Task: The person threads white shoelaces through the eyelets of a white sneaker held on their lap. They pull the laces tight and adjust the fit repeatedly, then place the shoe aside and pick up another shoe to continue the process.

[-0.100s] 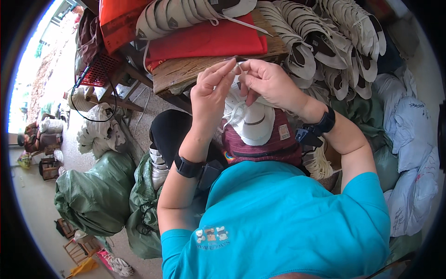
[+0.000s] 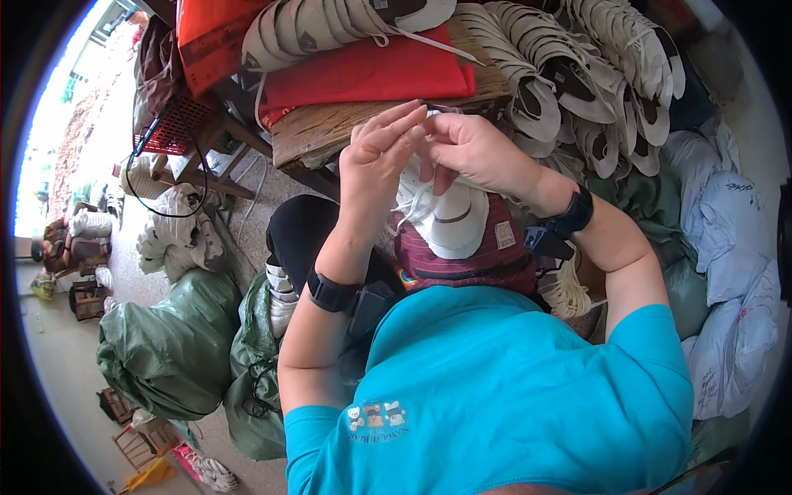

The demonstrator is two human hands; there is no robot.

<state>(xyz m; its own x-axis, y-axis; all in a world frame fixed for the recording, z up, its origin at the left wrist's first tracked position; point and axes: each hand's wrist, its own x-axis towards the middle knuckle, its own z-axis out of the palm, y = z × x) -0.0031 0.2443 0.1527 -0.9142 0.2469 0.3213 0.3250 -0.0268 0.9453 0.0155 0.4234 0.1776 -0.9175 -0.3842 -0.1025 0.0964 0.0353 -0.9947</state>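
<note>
A white shoe upper (image 2: 450, 223) with loose white shoelaces (image 2: 419, 202) rests on a maroon striped cloth (image 2: 503, 264) over my lap. Above it, close to the table edge, my two hands meet at the fingertips. My left hand (image 2: 375, 161) is closed in a pinch, thumb against the forefinger, its other fingers fairly straight. My right hand (image 2: 470, 148) pinches too, its fingers curled. A small whitish bit between the fingertips looks like a shoelace, though most of it is hidden. The upper's far end lies behind my hands.
A wooden table (image 2: 313, 136) ahead bears a red cloth (image 2: 371, 78) and a nested row of shoe uppers (image 2: 305, 33). More stacked uppers (image 2: 569, 78) lie at the far right. Green sacks (image 2: 169, 342) stand at left, pale sacks (image 2: 734, 239) at right. A red basket (image 2: 169, 128) sits far left.
My left fingers have shifted slightly right over the right fingertips. The whitish bit between them is now more covered. The shoe upper has not visibly moved.
</note>
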